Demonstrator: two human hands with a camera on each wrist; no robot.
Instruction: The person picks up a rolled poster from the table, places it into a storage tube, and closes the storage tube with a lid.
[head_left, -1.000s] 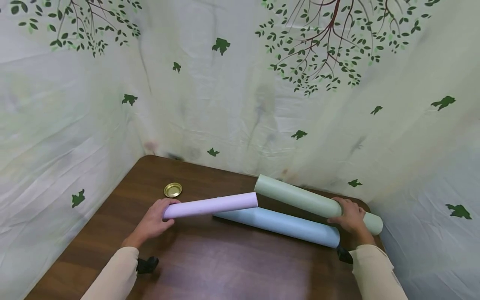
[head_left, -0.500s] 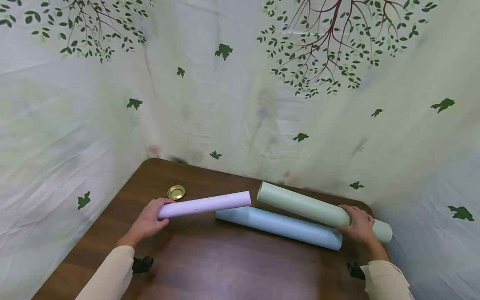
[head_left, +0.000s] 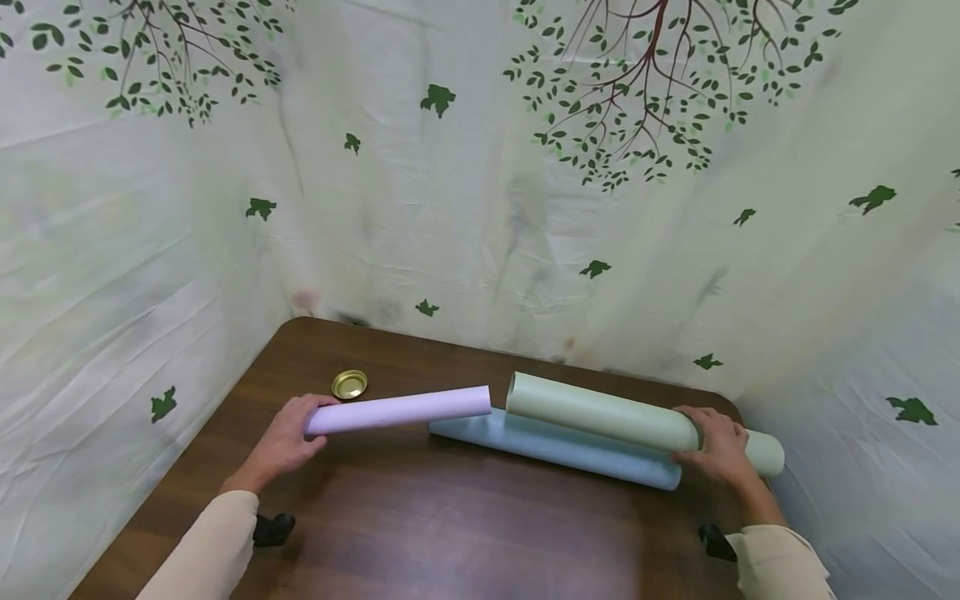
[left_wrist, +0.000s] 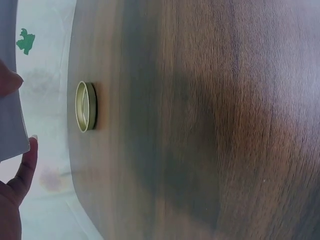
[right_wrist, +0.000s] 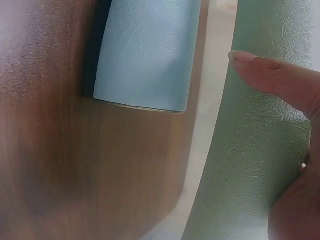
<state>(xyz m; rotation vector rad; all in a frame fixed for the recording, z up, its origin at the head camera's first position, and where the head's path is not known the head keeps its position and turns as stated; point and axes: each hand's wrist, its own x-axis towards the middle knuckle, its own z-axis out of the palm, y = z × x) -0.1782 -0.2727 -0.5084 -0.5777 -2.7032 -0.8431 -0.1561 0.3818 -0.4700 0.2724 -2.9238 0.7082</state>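
Gap: narrow, lilac tube (head_left: 397,411) to green tube (head_left: 600,412) | table edge (head_left: 592,379) behind green

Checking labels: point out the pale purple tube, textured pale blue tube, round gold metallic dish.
Pale purple tube (head_left: 400,409): head view, mid-side.
Textured pale blue tube (right_wrist: 146,55): right wrist view, side wall.
Round gold metallic dish (head_left: 349,384): head view, inner floor.

Pale cloth walls (head_left: 480,217) — leafy branches (head_left: 651,60) printed above; brown wooden table (head_left: 465,542) below — softly shining
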